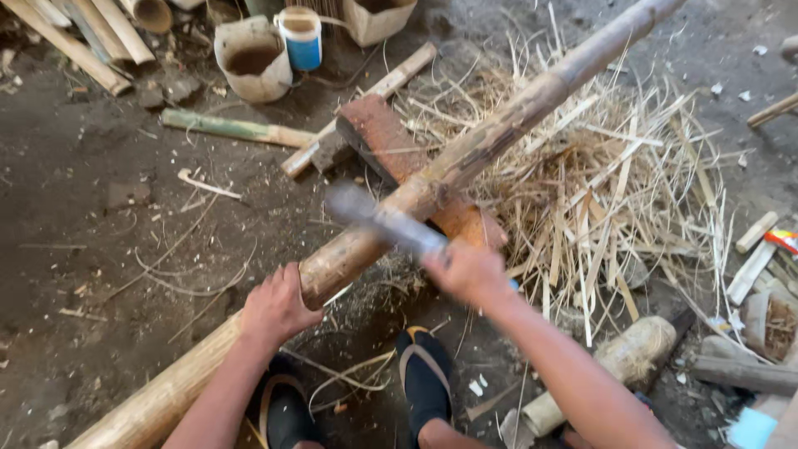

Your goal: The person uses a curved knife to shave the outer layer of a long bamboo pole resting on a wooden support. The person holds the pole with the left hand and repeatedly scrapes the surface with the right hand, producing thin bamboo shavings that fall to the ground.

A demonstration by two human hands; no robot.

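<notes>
The right hand (470, 273) has its fingers clenched round the handle of a blurred blade (378, 220), which crosses the bamboo pole (465, 158). The left hand (274, 306) has its fingers wrapped on the pole, steadying it. The pole lies slanted across a rusty block (391, 141) that props it off the dirt floor (83, 216), beside a heap of bamboo shavings (607, 191).

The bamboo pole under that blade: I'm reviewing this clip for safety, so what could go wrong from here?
1. The left hand grips the bamboo pole close to where the blurred blade in the right hand meets it; a glancing stroke could reach those fingers.
2. The feet in open sandals sit just below the cut, exposed to a slip.
3. The pole rests on a rusty block; it may roll, and the loose splinters around it could make footing unsteady.
</notes>
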